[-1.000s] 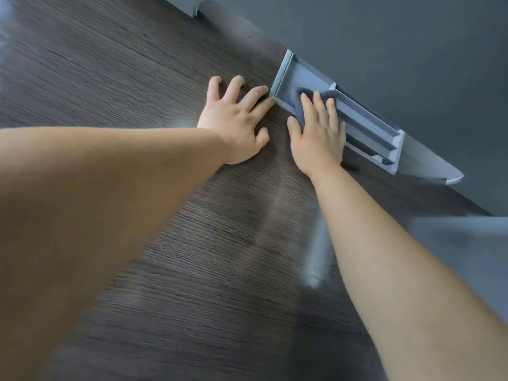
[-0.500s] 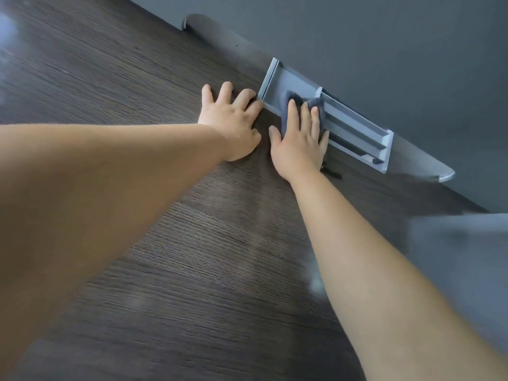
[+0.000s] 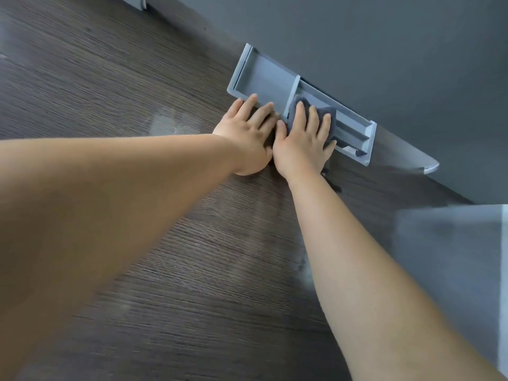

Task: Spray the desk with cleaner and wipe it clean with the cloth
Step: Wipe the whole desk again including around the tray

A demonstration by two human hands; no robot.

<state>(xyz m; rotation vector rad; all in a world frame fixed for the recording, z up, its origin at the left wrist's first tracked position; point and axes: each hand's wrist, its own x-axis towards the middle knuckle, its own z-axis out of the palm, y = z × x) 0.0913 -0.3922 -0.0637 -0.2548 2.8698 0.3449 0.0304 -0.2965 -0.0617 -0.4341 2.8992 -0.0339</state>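
Your right hand (image 3: 301, 144) lies flat on the cloth (image 3: 328, 112), upper centre of the frame, its fingers (image 3: 313, 119) spread and pressing the cloth down rather than pinching it. The cloth is a small dark grey wad, mostly hidden under that hand; only its far edge shows past your fingertips and a sliver at the little-finger side. It sits inside the grey tray (image 3: 264, 78) set into the counter (image 3: 137, 78) against the dark wall (image 3: 384, 37), just to the right of the tray's cross divider.

The tray's long axis runs diagonally, from upper left down to lower right along the wall. The wiped channel ahead of the cloth points the same way, so the coming stroke probably follows that line toward the tray's lower-right end, which lies to the right of your fingers and close by.

Your left hand (image 3: 248, 133) is flat on the counter, touching the right hand at the thumb side, fingers loosely spread, with fingertips resting at the tray's near rim. It holds nothing. The right hand is the one on the cloth and nearer the unwiped end. No spray bottle shows in the frame.
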